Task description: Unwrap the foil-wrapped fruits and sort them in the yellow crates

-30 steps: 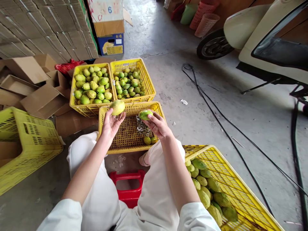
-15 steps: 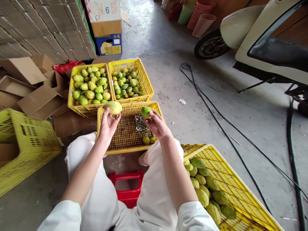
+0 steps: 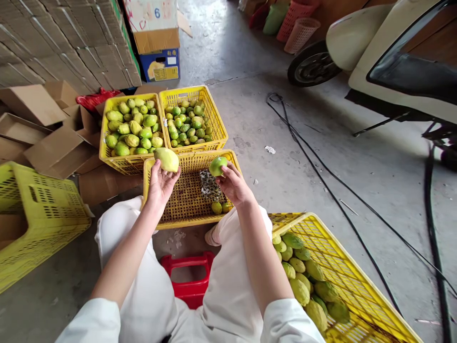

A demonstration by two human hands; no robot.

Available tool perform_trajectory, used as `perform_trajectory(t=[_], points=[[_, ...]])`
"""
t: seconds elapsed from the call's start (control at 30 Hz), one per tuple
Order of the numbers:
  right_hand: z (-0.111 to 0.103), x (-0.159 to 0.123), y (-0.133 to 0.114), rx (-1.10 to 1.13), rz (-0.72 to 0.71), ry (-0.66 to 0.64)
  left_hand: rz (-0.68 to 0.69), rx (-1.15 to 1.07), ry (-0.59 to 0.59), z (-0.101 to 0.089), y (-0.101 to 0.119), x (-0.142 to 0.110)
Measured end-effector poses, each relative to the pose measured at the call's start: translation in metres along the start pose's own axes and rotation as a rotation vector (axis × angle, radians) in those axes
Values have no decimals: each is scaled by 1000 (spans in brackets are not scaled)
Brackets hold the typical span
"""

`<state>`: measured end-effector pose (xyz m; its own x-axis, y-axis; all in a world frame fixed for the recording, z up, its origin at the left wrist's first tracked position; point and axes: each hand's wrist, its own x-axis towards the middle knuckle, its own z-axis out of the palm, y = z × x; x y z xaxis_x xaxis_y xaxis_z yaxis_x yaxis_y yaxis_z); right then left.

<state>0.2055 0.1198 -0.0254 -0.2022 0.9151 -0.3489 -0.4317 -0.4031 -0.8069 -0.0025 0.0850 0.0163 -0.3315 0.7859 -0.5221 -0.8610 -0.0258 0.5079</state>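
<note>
My left hand [image 3: 160, 186] is closed around the lower side of a pale yellow-green lemon [image 3: 167, 159], holding it up with its tip turned to the right. In the fingertips of my right hand [image 3: 233, 183] is a smaller, rounder green lemon [image 3: 217, 166]. Both fruits hang above a yellow plastic crate [image 3: 178, 220] that stands between my knees. Down in that crate lie two yellow-green fruits [image 3: 216, 207] at the near right corner and a crumpled piece of dark, shiny wrap [image 3: 210, 185].
Behind stand two yellow crates, one with larger lemons [image 3: 134, 127], one with smaller green ones [image 3: 189, 125]. A tilted crate [image 3: 352, 267] at my right holds more fruit. Another crate [image 3: 53, 205] and cardboard boxes [image 3: 53, 152] are at left. Black cables [image 3: 314, 164] cross the floor near a scooter [image 3: 374, 52].
Both lemons have turned in my fingers: the left one now tilts down to the right, and the right one shows a rounder side. My hands have stayed nearly in place.
</note>
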Motion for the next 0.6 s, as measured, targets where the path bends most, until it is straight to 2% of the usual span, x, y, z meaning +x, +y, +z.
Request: perform_trajectory(t=[0.23,0.37,0.43,0.5,0.53,0.6], points=[[4,1,-2,102,-94,34,-63,18,-38,2,0,-3],[2,5,5,45,15,30,-74,-7,-56,2,-1,-3],[-2,8,15,-58,56,72,-81,-10,-45,2,-1,-3],[-6,13,27,-232,9,136,-92,-10,-29,2,-1,-3],[-8,16,33,-365,-27,153,-95,-9,-19,1,0,-4],[-9,23,46,-753,-44,90,-99,-8,-3,0,3,-5]])
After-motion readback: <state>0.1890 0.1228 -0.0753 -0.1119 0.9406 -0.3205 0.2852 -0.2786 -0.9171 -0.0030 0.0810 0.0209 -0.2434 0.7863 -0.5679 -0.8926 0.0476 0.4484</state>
